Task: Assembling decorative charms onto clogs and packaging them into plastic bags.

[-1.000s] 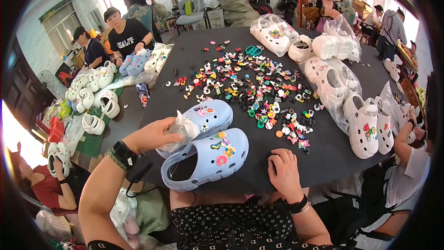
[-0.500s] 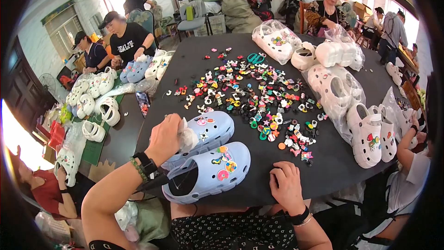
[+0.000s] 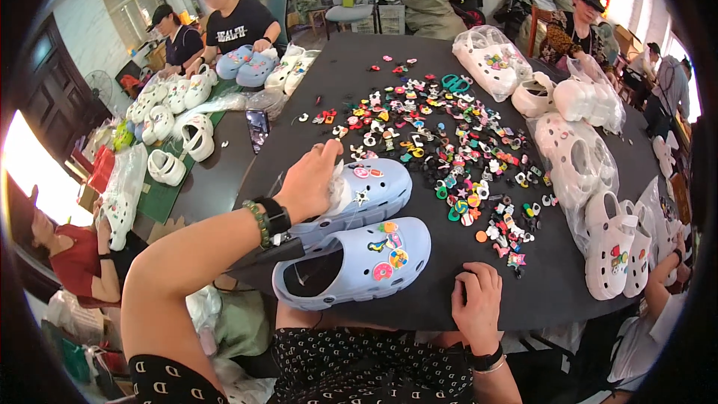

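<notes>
Left hand [image 3: 310, 183]: your fingers clamped on white paper wad [image 3: 338, 188] (stuffing far blue clog [image 3: 359, 194]).
Right hand [image 3: 476, 307]: fingers apart, flat, bracing on bench [image 3: 553, 269].

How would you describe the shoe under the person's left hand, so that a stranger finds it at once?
On the big dark table, look at the near edge, where two light blue clogs lie side by side. It is the far clog, with the left hand pressing white paper into its opening; the near clog is open and untouched.
</notes>
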A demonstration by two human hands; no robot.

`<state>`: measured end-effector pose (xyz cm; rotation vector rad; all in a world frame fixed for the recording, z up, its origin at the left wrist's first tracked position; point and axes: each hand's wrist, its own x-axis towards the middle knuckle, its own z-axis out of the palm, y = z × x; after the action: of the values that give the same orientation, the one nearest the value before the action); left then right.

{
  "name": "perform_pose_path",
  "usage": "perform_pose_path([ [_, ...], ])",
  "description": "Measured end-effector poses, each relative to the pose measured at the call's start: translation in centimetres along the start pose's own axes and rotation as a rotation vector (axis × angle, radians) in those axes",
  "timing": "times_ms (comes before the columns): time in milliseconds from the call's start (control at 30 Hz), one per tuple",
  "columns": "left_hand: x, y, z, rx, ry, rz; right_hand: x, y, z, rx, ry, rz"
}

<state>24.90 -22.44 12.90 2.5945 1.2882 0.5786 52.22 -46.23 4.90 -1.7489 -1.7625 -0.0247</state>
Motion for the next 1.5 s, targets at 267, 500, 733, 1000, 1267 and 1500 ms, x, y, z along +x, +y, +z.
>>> perform_pose_path([
  [267,0.1,-2.8,0.7,0.068,-0.114,0.087,-0.4,0.1,0.1,-0.009,0.033,-0.020],
  [500,-2.0,-1.8,-1.3,-0.005,-0.028,0.119,-0.6,0.4,0.2,0.006,0.053,-0.038],
  [733,-3.3,0.0,-2.8,0.152,0.057,0.077,-0.6,0.2,0.1,0.023,0.054,-0.044],
  [1000,-4.1,-0.9,-7.6,-0.779,-0.408,-0.361,-0.6,0.2,0.0,0.015,0.049,-0.034],
  [1267,-3.0,-0.7,-5.0,-0.184,-0.212,-0.091,-0.6,0.1,0.3,0.013,0.055,-0.039],
  [1500,-1.8,-0.8,-1.3,-0.035,0.010,0.092,-0.6,0.1,0.0,-0.013,0.061,-0.031],
])
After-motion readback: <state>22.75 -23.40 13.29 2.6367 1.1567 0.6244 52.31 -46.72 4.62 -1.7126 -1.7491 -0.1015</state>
